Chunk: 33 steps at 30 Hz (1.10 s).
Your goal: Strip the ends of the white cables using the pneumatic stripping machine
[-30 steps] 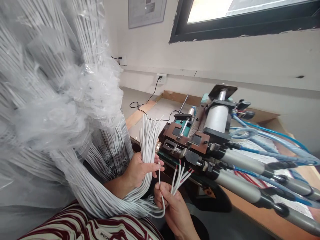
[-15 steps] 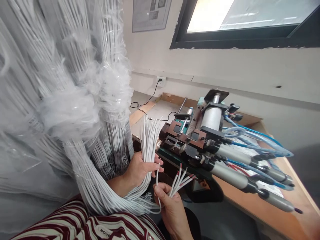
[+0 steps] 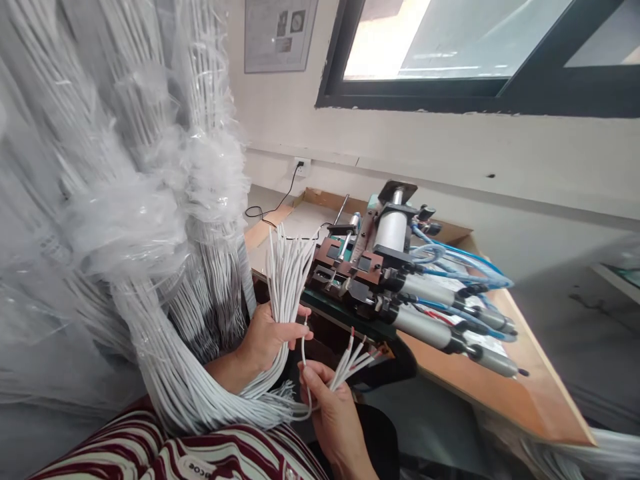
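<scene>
Nearest: striped sleeve (image 3: 200, 457) low in the head view, forearms leading out from it.

Right hand (image 3: 333, 407), below the near edge of the tabletop (image 3: 500, 393): grip closed on a few fanned wires (image 3: 350, 357), pinched between thumb and fingers. Their red-tipped ends point up and right toward the machine (image 3: 370, 273). The fan probably separates the ends so each can be picked out singly. One loose wire (image 3: 303, 347) arcs from this hand up to the left thumb.

Left hand (image 3: 265, 337), just above and left: grip wrapped around a thick bundle (image 3: 285, 267) of white wires. It is held upright with the cut ends splayed at the top, seemingly as ready stock beside the right hand. The tails hang down over the lap.

Left of both hands: a hanging mass of white wires (image 3: 125, 220) bagged in clear film. It crowds the left arm and hides everything on that side.

The machine stands at the near left corner of the tabletop. Its metal cylinders (image 3: 430, 330) run along the near edge to the right, and blue hoses (image 3: 450, 257) loop behind them. Its front block is close to the raised bundle, so there is little room between them.

Farther: cardboard (image 3: 320, 198) at the far left corner, black cord (image 3: 273, 207) up to a wall socket (image 3: 301, 163), window (image 3: 450, 67) above.
</scene>
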Motion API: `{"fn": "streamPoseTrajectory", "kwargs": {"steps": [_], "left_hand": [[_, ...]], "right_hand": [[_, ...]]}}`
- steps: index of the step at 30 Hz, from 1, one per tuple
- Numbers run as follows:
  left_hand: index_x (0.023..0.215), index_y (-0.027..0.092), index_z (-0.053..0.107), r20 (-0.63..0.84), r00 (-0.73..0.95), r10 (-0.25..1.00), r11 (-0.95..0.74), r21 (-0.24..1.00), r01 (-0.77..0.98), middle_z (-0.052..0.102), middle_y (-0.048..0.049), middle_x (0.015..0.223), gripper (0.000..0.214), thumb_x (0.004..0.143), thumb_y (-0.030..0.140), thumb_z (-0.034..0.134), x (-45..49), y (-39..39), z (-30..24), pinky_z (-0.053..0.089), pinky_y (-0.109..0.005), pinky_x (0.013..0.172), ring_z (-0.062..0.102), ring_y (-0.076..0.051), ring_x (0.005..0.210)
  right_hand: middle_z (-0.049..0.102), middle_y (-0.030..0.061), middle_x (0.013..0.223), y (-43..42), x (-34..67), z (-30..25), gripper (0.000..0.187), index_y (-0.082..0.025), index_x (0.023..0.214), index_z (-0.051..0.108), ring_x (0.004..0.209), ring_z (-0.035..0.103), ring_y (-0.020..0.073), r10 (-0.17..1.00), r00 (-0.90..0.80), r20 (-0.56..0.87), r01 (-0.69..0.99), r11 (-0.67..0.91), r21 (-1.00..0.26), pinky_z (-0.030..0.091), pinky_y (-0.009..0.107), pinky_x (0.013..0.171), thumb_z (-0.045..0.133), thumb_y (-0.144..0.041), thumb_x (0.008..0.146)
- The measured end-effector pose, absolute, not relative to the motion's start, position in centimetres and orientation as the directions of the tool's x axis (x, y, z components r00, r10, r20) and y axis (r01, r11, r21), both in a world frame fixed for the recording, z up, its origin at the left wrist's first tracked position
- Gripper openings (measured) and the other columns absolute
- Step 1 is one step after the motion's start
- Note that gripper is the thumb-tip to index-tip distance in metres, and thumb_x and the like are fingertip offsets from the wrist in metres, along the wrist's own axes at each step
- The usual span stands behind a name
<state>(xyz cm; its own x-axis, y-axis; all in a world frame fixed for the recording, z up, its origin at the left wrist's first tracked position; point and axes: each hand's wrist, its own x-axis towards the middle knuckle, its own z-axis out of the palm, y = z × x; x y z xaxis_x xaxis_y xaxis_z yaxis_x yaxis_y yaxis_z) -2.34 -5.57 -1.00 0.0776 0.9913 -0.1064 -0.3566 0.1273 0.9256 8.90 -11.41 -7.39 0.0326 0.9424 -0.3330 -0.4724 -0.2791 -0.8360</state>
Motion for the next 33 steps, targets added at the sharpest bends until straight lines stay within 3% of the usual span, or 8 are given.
{"fn": "streamPoseTrajectory", "kwargs": {"steps": [6, 11, 15, 18, 20, 27, 33], "left_hand": [[0.074, 0.013, 0.063, -0.115, 0.016, 0.993, 0.114, 0.937, -0.329, 0.064, -0.0021, 0.067, 0.021, 0.054, 0.01, 0.068, -1.9, -4.7, -1.8, 0.033, -0.019, 0.037, 0.064, -0.018, 0.056], [0.073, 0.013, 0.062, -0.142, -0.002, 0.99, 0.134, 0.938, -0.32, 0.064, -0.0017, 0.069, 0.019, 0.055, 0.011, 0.068, -1.5, -4.0, -2.2, 0.034, -0.018, 0.037, 0.063, -0.016, 0.054], [0.076, 0.013, 0.061, -0.177, -0.023, 0.984, 0.162, 0.942, -0.295, 0.066, -0.0029, 0.069, 0.024, 0.054, 0.013, 0.07, -1.3, -3.8, -2.3, 0.035, -0.018, 0.037, 0.064, -0.017, 0.055], [0.076, 0.013, 0.06, -0.181, -0.038, 0.983, 0.164, 0.946, -0.279, 0.065, -0.0028, 0.069, 0.024, 0.055, 0.013, 0.071, -1.3, -3.5, -2.2, 0.036, -0.018, 0.037, 0.064, -0.018, 0.056], [0.076, 0.013, 0.06, -0.159, -0.027, 0.987, 0.146, 0.951, -0.273, 0.065, -0.003, 0.069, 0.023, 0.055, 0.013, 0.071, -1.3, -3.3, -2.2, 0.036, -0.019, 0.038, 0.064, -0.018, 0.057], [0.072, 0.014, 0.06, -0.164, -0.012, 0.986, 0.155, 0.954, -0.257, 0.065, -0.0015, 0.068, 0.021, 0.055, 0.01, 0.071, -1.3, -2.9, -2.5, 0.037, -0.019, 0.041, 0.063, -0.017, 0.057], [0.076, 0.016, 0.061, -0.187, -0.015, 0.982, 0.177, 0.951, -0.254, 0.065, -0.0009, 0.07, 0.024, 0.055, 0.01, 0.07, -1.6, -2.8, -3.0, 0.039, -0.02, 0.044, 0.064, -0.016, 0.057]], "right_hand": [[0.052, -0.0018, 0.052, -10.6, 9.2, -8.4, 0.028, -0.015, 0.069, 0.067, 0.044, 0.033, 0.0069, 0.937, 0.004, -0.348, -0.548, -0.289, -0.785, 0.022, 0.021, 0.044, 0.073, -0.039, 0.057], [0.053, -0.0022, 0.054, -10.0, 9.8, -8.7, 0.033, -0.016, 0.078, 0.067, 0.045, 0.036, 0.0072, 0.938, -0.009, -0.346, -0.629, -0.274, -0.727, 0.026, 0.02, 0.043, 0.063, -0.047, 0.067], [0.056, -0.0017, 0.061, -8.9, 12.7, -8.4, 0.032, -0.019, 0.089, 0.064, 0.049, 0.043, 0.009, 0.935, 0.202, -0.291, -0.669, -0.086, -0.738, 0.035, 0.022, 0.048, 0.056, -0.046, 0.074], [0.06, 0.0, 0.063, -8.2, 16.2, -8.5, 0.027, -0.018, 0.075, 0.064, 0.057, 0.052, 0.012, 0.853, 0.429, -0.298, -0.643, 0.057, -0.764, 0.043, 0.024, 0.057, 0.066, -0.043, 0.066], [0.062, 0.0013, 0.065, -8.2, 18.2, -8.8, 0.025, -0.016, 0.066, 0.064, 0.059, 0.054, 0.0129, 0.805, 0.487, -0.339, -0.631, 0.057, -0.773, 0.045, 0.025, 0.058, 0.073, -0.039, 0.058], [0.062, -0.0014, 0.058, -9.0, 20.8, -10.6, 0.032, -0.015, 0.068, 0.068, 0.05, 0.054, 0.0093, 0.739, 0.504, -0.448, -0.658, -0.007, -0.753, 0.043, 0.019, 0.045, 0.082, -0.026, 0.041], [0.065, 0.0029, 0.062, -8.9, 21.0, -11.2, 0.03, -0.015, 0.064, 0.066, 0.049, 0.055, 0.0108, 0.736, 0.502, -0.455, -0.66, -0.014, -0.751, 0.045, 0.022, 0.045, 0.08, -0.035, 0.047]]}}
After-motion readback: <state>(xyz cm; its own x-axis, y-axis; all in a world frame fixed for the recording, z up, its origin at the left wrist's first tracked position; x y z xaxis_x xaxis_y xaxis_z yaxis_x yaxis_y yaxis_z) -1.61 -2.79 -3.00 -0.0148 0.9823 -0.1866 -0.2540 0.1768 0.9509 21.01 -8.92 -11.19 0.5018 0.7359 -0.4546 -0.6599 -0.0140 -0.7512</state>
